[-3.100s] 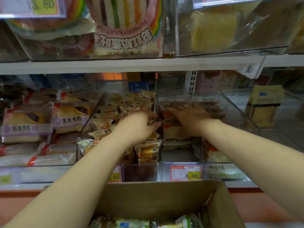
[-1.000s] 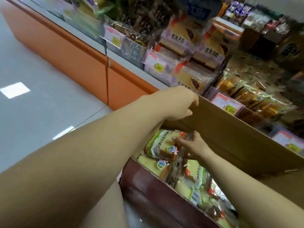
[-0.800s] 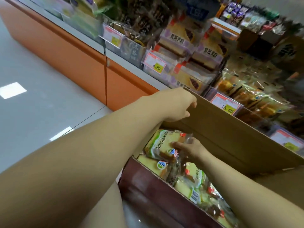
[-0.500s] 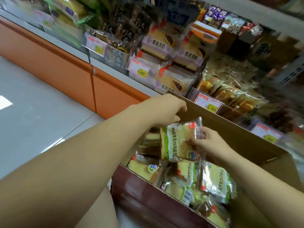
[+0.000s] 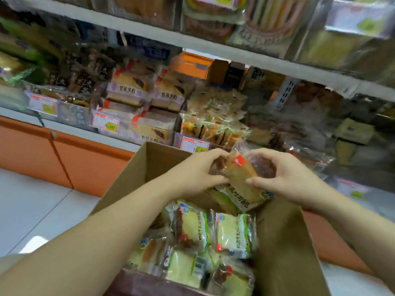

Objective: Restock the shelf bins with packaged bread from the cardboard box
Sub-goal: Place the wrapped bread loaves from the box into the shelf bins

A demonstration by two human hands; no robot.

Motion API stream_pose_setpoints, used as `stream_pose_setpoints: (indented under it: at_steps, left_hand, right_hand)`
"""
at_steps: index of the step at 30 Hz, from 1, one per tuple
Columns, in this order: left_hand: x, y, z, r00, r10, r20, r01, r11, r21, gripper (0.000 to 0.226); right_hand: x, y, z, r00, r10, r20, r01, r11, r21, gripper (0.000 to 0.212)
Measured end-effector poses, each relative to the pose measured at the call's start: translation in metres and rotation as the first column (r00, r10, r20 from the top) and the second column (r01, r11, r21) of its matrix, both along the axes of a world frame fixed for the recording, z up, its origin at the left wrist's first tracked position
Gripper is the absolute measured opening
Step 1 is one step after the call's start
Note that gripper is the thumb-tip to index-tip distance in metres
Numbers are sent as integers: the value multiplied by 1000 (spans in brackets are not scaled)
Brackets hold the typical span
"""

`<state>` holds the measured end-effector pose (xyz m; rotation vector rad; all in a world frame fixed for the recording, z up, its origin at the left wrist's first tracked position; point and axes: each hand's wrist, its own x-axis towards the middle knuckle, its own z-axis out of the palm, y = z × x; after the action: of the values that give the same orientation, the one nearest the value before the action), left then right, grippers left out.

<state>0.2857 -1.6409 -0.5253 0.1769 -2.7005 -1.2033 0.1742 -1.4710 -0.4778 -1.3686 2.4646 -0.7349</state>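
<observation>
An open cardboard box (image 5: 284, 248) stands in front of the shelf, with several green-and-yellow bread packs (image 5: 233, 233) inside. Both hands hold one clear pack of sliced bread (image 5: 241, 178) above the box's far end. My left hand (image 5: 198, 169) grips the pack's left side. My right hand (image 5: 286, 174) pinches its right side between thumb and fingers. Clear shelf bins (image 5: 192, 144) with price tags sit just beyond the box, full of packaged bread.
Purple-labelled bread packs (image 5: 128, 90) fill the bin at the left. An upper shelf (image 5: 213, 45) hangs over the bins. The orange base panel (image 5: 85, 163) runs under the shelf, and grey floor (image 5: 32, 210) lies to the left. The right side is blurred.
My right hand lifted a bread pack out of the box. My left hand let go of the box flap and took the pack's left side. The view swung up toward the shelf.
</observation>
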Motion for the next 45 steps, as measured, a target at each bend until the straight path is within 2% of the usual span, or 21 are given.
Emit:
stream_pose_setpoints:
  at_steps: [3, 6, 8, 10, 13, 17, 19, 25, 31, 34, 36, 38, 41, 43, 45]
  left_hand:
    - [-24, 21, 18, 996, 19, -85, -18, 1000, 11, 47]
    - [-52, 37, 40, 977, 18, -215, -19, 1000, -5, 49]
    - [-72, 39, 50, 963, 47, -266, -63, 997, -50, 54]
    - [-89, 31, 53, 951, 133, -279, -181, 972, -152, 58]
    - [-107, 10, 50, 941, 229, -251, -307, 889, -339, 47]
    - [-127, -8, 47, 947, 225, -231, -312, 817, -485, 36]
    - [-137, -13, 45, 955, 203, -217, -288, 810, -511, 36]
    - [-152, -28, 31, 996, 69, -62, -92, 822, -562, 30]
    - [-155, -36, 27, 998, 26, -55, -53, 812, -581, 32]
    - [-155, -38, 24, 998, 21, -58, -51, 816, -575, 32]
    - [-154, -38, 23, 998, 21, -62, -53, 818, -573, 32]
    - [-153, -38, 22, 997, 16, -70, -53, 818, -573, 32]
    - [-153, -39, 20, 997, 14, -80, -58, 815, -577, 32]
    - [-155, -39, 20, 996, 18, -85, -65, 813, -579, 32]
    - [-154, -38, 20, 995, 19, -96, -71, 811, -580, 32]
  right_hand:
    - [-11, 26, 24, 988, -24, -153, 15, 998, -61, 48]
    - [-32, 44, 42, 957, -97, -273, 55, 986, -160, 40]
    - [-49, 50, 49, 936, -197, -292, 116, 955, -272, 37]
    - [-67, 50, 48, 912, -272, -308, 147, 916, -374, 37]
    - [-92, 41, 40, 912, -330, -243, 177, 853, -491, 35]
    - [-121, 18, 22, 922, -377, -89, 269, 788, -553, 34]
    - [-135, 11, 14, 911, -401, -98, 303, 811, -500, 36]
    - [-162, -6, 14, 839, -404, -363, 318, 907, -276, 42]
    - [-168, -34, 16, 826, -259, -501, 288, 958, -20, 51]
    - [-174, -53, -2, 884, -111, -453, 190, 973, 134, 48]
    - [-183, -63, -11, 917, -114, -382, 196, 963, 184, 40]
    - [-191, -67, -20, 914, -123, -386, 222, 950, 222, 39]
    - [-195, -70, -31, 895, -63, -442, 236, 907, 349, 51]
    - [-192, -70, -33, 859, -68, -507, 284, 888, 362, 55]
    - [-185, -66, -30, 797, -128, -590, 320, 918, 234, 58]
